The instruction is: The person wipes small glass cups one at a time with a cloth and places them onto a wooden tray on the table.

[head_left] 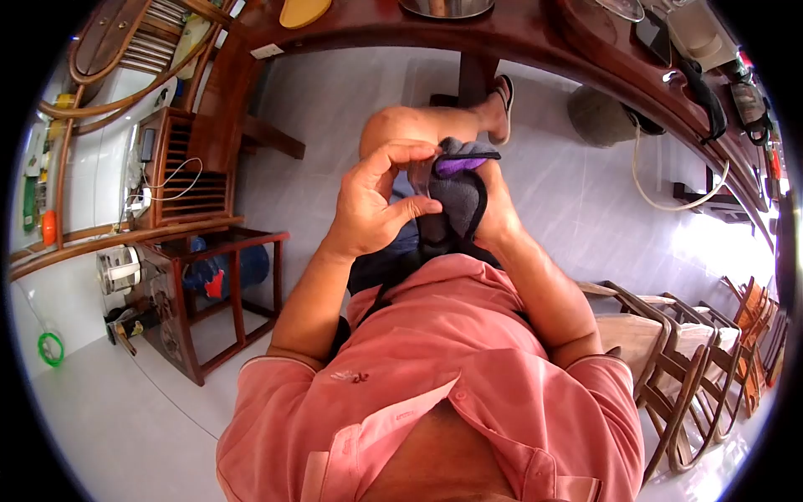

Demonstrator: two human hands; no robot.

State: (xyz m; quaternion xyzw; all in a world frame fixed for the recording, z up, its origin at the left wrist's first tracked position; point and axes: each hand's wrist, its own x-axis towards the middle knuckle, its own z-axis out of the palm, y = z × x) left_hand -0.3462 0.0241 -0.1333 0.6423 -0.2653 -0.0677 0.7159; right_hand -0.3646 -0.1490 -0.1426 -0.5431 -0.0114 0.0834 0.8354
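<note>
My right hand (497, 204) is wrapped round a dark grey cloth (457, 205) with black edging and a purple patch on its upper part. The cloth is bunched up in front of my lap. My left hand (372, 201) has its thumb and fingers closed on a clear, see-through piece (421, 177) at the cloth's left side. What this piece is cannot be made out. Both hands are close together, with the cloth and the clear piece touching between them.
A dark wooden table (360, 35) curves across the top, bearing a metal pot (447, 7) and a yellow board (304, 12). A grey bucket (599, 115) with a pale hose (642, 180) stands at right. Folding wooden chairs (669, 368) lean lower right; a wooden stand (189, 314) is at left.
</note>
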